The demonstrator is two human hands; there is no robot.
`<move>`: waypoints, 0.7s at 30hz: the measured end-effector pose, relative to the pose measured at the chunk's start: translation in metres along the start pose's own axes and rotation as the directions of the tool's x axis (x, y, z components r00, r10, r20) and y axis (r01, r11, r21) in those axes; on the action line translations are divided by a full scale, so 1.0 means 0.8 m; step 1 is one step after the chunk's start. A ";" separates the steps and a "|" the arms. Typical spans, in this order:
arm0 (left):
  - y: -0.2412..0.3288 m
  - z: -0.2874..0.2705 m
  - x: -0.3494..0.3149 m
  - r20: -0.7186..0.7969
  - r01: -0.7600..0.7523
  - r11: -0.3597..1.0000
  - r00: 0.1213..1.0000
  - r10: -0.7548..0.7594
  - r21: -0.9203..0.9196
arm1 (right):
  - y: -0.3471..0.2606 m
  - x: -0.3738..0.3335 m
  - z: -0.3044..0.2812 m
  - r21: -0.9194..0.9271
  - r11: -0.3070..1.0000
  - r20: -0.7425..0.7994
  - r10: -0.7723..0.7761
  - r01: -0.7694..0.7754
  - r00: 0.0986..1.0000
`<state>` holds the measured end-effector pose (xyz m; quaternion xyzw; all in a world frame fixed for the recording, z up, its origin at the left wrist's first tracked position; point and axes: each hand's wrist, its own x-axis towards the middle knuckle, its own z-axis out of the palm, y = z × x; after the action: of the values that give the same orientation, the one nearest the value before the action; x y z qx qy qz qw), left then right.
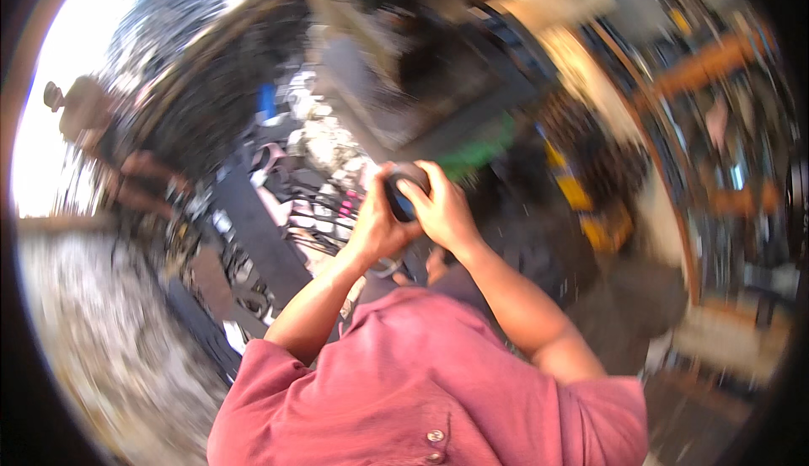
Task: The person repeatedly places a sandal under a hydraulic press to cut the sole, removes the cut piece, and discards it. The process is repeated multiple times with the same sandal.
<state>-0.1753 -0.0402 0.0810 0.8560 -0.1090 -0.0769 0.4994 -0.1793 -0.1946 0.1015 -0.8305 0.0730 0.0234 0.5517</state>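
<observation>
In the head view, taking the held thing as the middle of the clock, a tall wooden rack [712, 68] is closing off the right side from 2 to 3 o'clock, its frame bending with the lens. Dark floor [640, 297] is stretching out at 4 o'clock, between the person's legs and that rack. Nearer in, a dark brown bundle [581, 129] is standing at 2 o'clock, with a yellow thing [573, 190] sitting just below it at 3. A blurred green patch [489, 150] is lying near the right hand [444, 211], at 2 o'clock. Towards 9 and 10, a heap of pale and dark pieces [320, 137] is crowding close to the left hand [379, 223], and a long dark board [253, 226] is running along its outer edge at 9. Another person [93, 116] is bending well apart, between 9 and 10. The pink-red shirt [404, 390] is filling 6 o'clock.

Both hands are meeting in front of the body, fingers curling around a dark rounded thing [399, 202] and holding it from both sides. The right thumb is pressing across its near face; the left palm is cupping its left side. Blur is hiding what kind of thing it is.
</observation>
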 end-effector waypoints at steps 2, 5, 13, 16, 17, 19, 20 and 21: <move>-0.017 0.076 0.005 -0.043 -0.113 0.991 0.992 0.116 0.067 | 0.047 -0.008 -0.004 -0.135 0.988 -0.260 0.041 -0.079 0.965; -0.016 0.167 -0.006 -0.001 -0.263 0.943 0.963 0.268 0.202 | 0.110 -0.022 -0.032 -0.149 0.900 -0.451 0.307 -0.410 0.838; 0.000 0.135 -0.020 0.534 -0.524 0.832 0.658 0.531 -0.182 | 0.152 -0.163 -0.121 0.817 0.501 0.023 0.467 -0.286 0.884; 0.029 0.106 -0.036 0.611 -0.697 0.682 0.445 0.654 -0.222 | 0.224 -0.241 -0.116 0.848 0.376 0.053 0.642 -0.373 0.765; 0.015 0.107 -0.042 0.571 -0.730 0.671 0.499 0.651 -0.127 | 0.239 -0.266 -0.110 0.872 0.360 -0.022 0.705 -0.331 0.709; -0.024 0.137 -0.039 0.266 -0.519 0.853 0.815 0.514 -0.058 | 0.301 -0.333 -0.096 0.912 0.343 -0.187 0.835 -0.224 0.518; -0.025 0.137 -0.028 0.253 -0.467 0.882 0.848 0.465 -0.055 | 0.328 -0.367 -0.089 0.934 0.332 -0.248 0.869 -0.134 0.428; -0.030 0.131 -0.022 0.233 -0.405 0.913 0.885 0.404 -0.047 | 0.355 -0.397 -0.079 0.944 0.327 -0.291 0.896 -0.053 0.336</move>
<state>-0.2145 -0.1116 0.0091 0.7998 -0.3440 -0.0726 0.4866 -0.5374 -0.3303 -0.0953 -0.2906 0.6038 -0.2029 0.7140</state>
